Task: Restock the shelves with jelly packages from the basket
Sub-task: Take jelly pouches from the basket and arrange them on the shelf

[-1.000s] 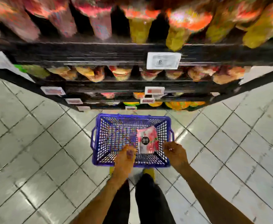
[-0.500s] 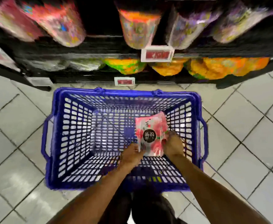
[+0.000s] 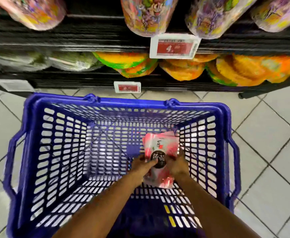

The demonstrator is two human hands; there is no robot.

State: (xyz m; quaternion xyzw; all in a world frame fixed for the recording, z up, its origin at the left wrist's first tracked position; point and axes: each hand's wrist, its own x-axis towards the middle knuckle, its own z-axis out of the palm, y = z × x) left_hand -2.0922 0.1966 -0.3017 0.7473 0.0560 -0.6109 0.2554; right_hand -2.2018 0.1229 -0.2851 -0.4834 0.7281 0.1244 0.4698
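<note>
Inside blue basket (image 3: 123, 101), pink jelly package (image 3: 160, 145), left hand (image 3: 141, 164) pinching one side, right hand (image 3: 177, 164) pinching the other

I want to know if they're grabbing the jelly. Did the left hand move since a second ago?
Yes. The left hand went from the near rim of the basket forward and down inside it, onto the pink packet.

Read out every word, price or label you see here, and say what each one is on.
"4." on the upper price tag; its smaller print is blurred.
Too blurred to read: the lower price tag.
Also blurred: the grey tag at the left.
Characters too blurred: the black round label on the pink jelly package.
Print unreadable: the snack bags on the shelves.
</note>
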